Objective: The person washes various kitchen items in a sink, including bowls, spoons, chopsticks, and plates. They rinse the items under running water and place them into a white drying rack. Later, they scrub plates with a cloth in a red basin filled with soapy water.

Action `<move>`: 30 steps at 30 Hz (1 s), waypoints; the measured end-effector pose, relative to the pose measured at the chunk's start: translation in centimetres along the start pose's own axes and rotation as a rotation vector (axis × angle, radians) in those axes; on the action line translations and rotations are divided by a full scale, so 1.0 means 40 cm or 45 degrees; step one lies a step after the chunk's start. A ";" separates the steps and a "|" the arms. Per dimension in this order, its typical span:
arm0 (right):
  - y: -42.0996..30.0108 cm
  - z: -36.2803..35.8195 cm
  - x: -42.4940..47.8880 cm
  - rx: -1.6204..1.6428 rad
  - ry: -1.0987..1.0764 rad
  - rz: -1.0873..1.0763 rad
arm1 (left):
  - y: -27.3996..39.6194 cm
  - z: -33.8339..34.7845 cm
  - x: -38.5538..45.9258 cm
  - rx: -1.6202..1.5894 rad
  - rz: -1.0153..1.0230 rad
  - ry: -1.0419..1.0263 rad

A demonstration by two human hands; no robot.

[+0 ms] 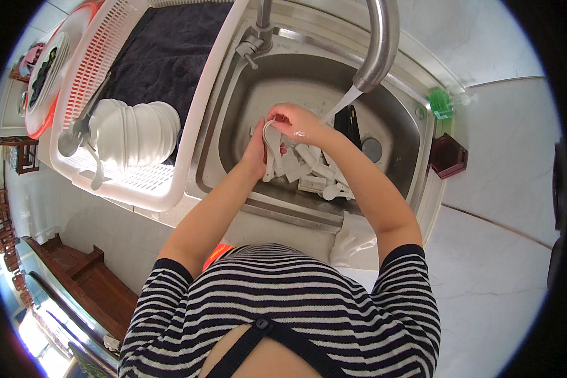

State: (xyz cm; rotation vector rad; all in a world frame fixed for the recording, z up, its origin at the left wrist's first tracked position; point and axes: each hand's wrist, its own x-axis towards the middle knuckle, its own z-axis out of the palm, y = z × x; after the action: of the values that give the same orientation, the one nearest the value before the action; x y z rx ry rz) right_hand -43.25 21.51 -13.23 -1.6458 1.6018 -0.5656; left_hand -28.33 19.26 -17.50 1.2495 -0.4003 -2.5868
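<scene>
Both my hands are over the stainless steel sink [283, 78]. My left hand [256, 150] holds white soup spoons [272, 137] upright against its palm. My right hand [290, 124] pinches the top rim of a spoon between thumb and fingers, its wrist wet. Water runs from the curved metal faucet [380, 52] close behind the right wrist. Below the hands, several small white rectangular pieces [312, 183] lie in a heap on the sink bottom, with another white spoon [330, 192] at its near edge. A black long object [347, 125] lies partly hidden behind the right forearm.
Left of the sink, a white plastic basket [196, 118] holds stacked white bowls [137, 134], metal ladles [79, 130] and a dark cloth [165, 56]. Right of the sink stand a green bottle [441, 104] and a dark red hexagonal dish [448, 156]. A clear plastic bag [354, 241] lies at the front edge.
</scene>
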 end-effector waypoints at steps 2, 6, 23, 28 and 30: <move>0.023 -0.010 -0.006 0.446 -0.075 0.216 | -0.001 0.009 -0.003 -0.039 0.022 -0.062; 0.023 -0.042 -0.054 0.983 0.016 0.430 | -0.006 0.003 -0.002 -0.065 0.014 -0.081; 0.275 0.163 -0.145 -0.682 -0.179 0.969 | -0.010 -0.014 0.015 0.076 0.038 0.121; 0.225 0.176 -0.190 -0.619 0.002 0.822 | 0.000 -0.017 0.013 -0.051 0.079 0.156; 0.250 0.197 -0.205 -0.607 -0.055 0.735 | -0.011 -0.003 0.016 -0.060 0.192 0.188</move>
State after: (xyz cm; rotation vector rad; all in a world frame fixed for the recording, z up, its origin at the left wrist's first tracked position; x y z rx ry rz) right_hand -44.62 31.88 -24.19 -1.3828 2.1700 0.1618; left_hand -28.66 19.47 -18.19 1.3298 -0.3859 -2.3482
